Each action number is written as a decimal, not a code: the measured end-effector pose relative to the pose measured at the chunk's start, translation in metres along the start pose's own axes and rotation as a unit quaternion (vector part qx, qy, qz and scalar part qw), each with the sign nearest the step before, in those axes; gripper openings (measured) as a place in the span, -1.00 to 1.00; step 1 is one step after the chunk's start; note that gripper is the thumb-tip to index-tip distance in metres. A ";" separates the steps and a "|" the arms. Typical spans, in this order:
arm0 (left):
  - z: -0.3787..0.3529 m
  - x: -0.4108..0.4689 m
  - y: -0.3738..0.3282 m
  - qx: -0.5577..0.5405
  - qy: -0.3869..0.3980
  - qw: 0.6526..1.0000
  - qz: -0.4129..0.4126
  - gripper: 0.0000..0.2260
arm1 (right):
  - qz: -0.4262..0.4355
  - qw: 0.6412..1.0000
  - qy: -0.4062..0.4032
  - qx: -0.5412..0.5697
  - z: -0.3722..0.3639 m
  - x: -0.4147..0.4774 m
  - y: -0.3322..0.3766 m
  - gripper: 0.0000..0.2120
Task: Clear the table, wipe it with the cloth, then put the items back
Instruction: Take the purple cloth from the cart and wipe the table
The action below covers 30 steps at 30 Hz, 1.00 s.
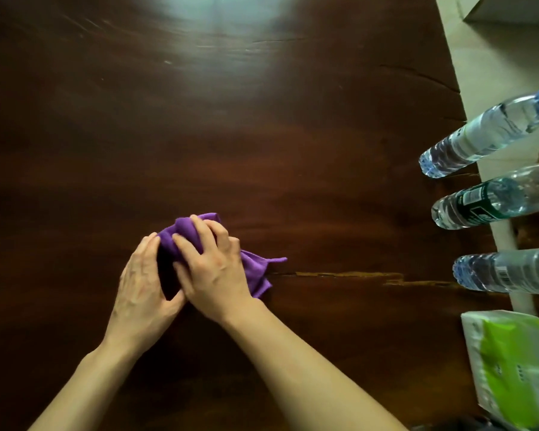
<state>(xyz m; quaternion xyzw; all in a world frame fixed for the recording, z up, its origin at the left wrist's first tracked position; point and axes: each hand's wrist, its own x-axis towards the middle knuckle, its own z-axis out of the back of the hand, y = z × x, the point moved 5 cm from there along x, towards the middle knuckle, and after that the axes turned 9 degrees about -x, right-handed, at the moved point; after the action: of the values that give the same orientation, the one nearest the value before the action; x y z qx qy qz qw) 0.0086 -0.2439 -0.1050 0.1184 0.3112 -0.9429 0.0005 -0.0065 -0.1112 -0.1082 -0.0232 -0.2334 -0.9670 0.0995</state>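
A purple cloth (255, 269) lies bunched on the dark wooden table (231, 135), a little left of centre and near me. My right hand (213, 265) presses down on top of the cloth with its fingers curled over the bunch. My left hand (143, 284) cups the cloth's left side, fingertips touching the fabric. Part of the cloth sticks out to the right from under my right hand. Along the table's right edge stand three clear water bottles: one with a blue cap (486, 135), one with a dark green label (492, 200), and a third (507, 270).
A white and green tissue pack (511, 365) sits at the table's near right corner. A long crack (355, 275) runs across the wood from the cloth toward the bottles. Past the right edge is a pale floor (498, 57).
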 end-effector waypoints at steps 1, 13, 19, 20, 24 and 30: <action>0.001 0.000 0.002 -0.005 -0.001 1.000 0.002 -0.12 | 0.011 1.000 -0.005 0.005 0.001 -0.001 -0.002 -0.62; 0.002 -0.003 0.002 0.010 0.017 1.000 -0.007 -0.10 | -0.254 0.956 -0.114 -0.096 0.100 -0.039 -0.196 -0.64; 0.002 -0.004 0.006 0.015 0.013 1.000 -0.008 -0.12 | -0.423 0.880 -0.179 -0.118 0.132 -0.088 -0.267 -0.60; 0.002 -0.004 0.006 0.016 0.013 1.000 -0.007 -0.13 | -0.435 0.873 -0.188 -0.113 0.132 -0.090 -0.267 -0.59; 0.001 -0.006 0.005 0.010 0.011 1.000 -0.005 -0.17 | -0.423 0.881 -0.200 -0.074 0.118 -0.069 -0.230 -0.59; 0.000 -0.004 0.007 0.017 0.016 1.000 -0.013 -0.21 | -0.192 0.976 -0.097 -0.047 0.050 -0.018 -0.089 -0.60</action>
<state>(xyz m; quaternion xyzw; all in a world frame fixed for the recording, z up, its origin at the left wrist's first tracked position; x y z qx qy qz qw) 0.0134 -0.2499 -0.1085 0.1295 0.2963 -0.9461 -0.0187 -0.0066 -0.0076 -0.1047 -0.0768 -0.1962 -0.9711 -0.1120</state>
